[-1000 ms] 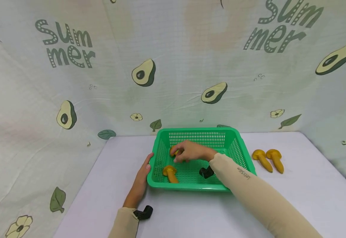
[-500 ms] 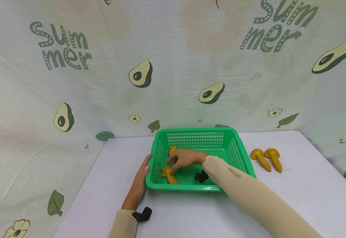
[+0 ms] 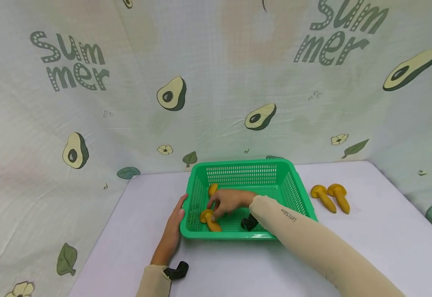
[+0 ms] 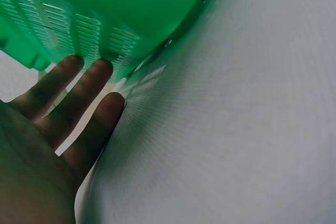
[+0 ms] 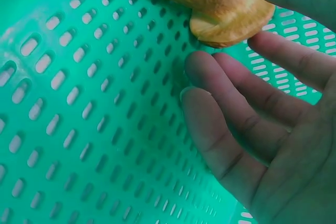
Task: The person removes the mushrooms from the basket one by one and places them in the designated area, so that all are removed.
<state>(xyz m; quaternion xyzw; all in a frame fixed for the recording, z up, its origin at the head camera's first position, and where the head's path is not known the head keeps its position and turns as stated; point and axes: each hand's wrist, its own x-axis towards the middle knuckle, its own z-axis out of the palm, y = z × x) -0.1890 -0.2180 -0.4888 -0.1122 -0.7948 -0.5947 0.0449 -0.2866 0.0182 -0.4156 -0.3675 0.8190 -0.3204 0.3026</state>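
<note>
A green perforated plastic basket (image 3: 238,235) sits on the table. My right hand (image 3: 230,201) reaches into its left half and pinches a yellow-brown mushroom (image 3: 204,216) lying near the front left corner. In the right wrist view, the thumb and index finger meet the mushroom (image 5: 231,14) around its cap, while the other fingers hang below it. Behind that hand, a second mushroom (image 3: 213,189), partly hidden, lies in the basket. My left hand (image 3: 172,231) rests along the basket's outer left side, its fingers straight (image 4: 79,98) against the slotted wall.
Two more mushrooms, one (image 3: 323,198) beside the other (image 3: 339,198), lie on the white table (image 3: 238,268) to the right of the basket. A printed cloth backdrop (image 3: 216,82) hangs behind the table.
My right hand has moved from the rear mushroom toward the front one and now has its fingers on it. The rear mushroom is more exposed. The left hand stays at the basket.
</note>
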